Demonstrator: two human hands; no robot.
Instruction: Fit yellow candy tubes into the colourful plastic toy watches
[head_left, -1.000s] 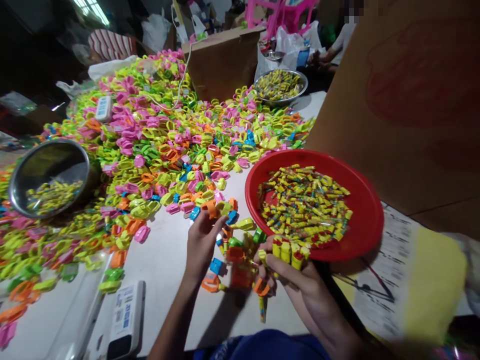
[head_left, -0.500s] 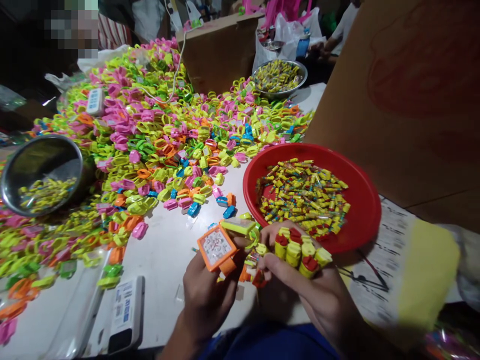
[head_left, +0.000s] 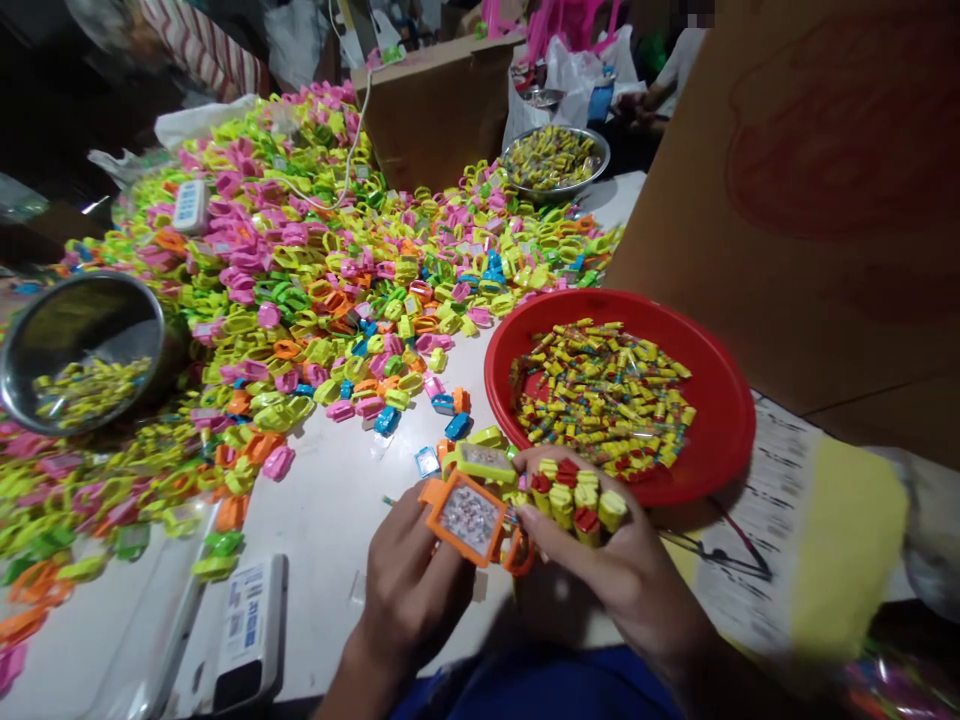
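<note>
My left hand, fingers closed, grips an orange toy watch with a square, speckled clear face turned up. My right hand is wrapped round a bundle of yellow and red wrapped candy rolls, their ends pointing up. Between the hands, a yellow-green toy watch sits just behind the orange one, close to the right fingertips. More orange pieces show below the right fingertips, partly hidden. Directly behind the right hand, a red basin holds many yellow candy rolls.
A large heap of colourful toy watches covers the table. Metal bowls with candy stand at left and at the back. A white device lies front left; cardboard rises at right. People are partly visible behind.
My left hand has brought the orange watch right, closer to the right hand, and tilted it. The candy bundle has shifted slightly left. A blue watch now shows behind the left hand.
</note>
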